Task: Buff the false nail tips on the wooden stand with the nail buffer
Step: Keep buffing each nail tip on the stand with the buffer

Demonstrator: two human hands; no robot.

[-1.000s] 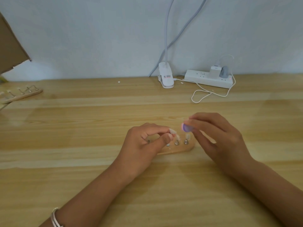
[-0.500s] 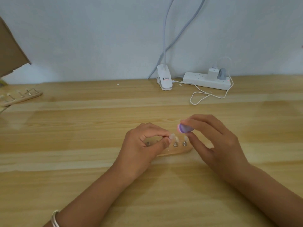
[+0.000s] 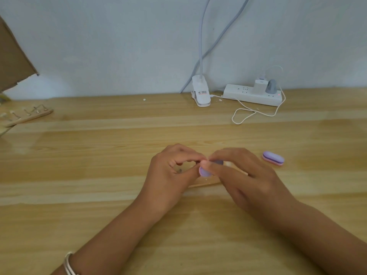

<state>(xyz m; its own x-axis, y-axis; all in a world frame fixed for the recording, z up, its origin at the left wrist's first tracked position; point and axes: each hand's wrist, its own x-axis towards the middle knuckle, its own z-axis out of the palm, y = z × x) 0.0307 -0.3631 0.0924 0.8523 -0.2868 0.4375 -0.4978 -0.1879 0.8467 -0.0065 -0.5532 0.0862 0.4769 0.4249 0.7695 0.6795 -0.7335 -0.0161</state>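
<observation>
The purple nail buffer (image 3: 205, 172) is lying against a false nail tip (image 3: 203, 161), mostly hidden, above the wooden stand (image 3: 204, 184) at the middle of the wooden table (image 3: 99, 155). The right hand (image 3: 248, 181) is gripping the buffer between thumb and fingers. The left hand (image 3: 168, 175), fingers curled, is pinching the tip. A second buffer (image 3: 273, 158) is lying near, to the right. Far behind, a lamp clip (image 3: 200, 94) and a power strip (image 3: 252, 94) are standing by the wall.

The left arm (image 3: 111, 235) is bare and has thin, shiny silver bangles (image 3: 68, 263) round the wrist, a few rings sitting close together. The right arm (image 3: 317, 235) is bare all the way to the picture's edge
</observation>
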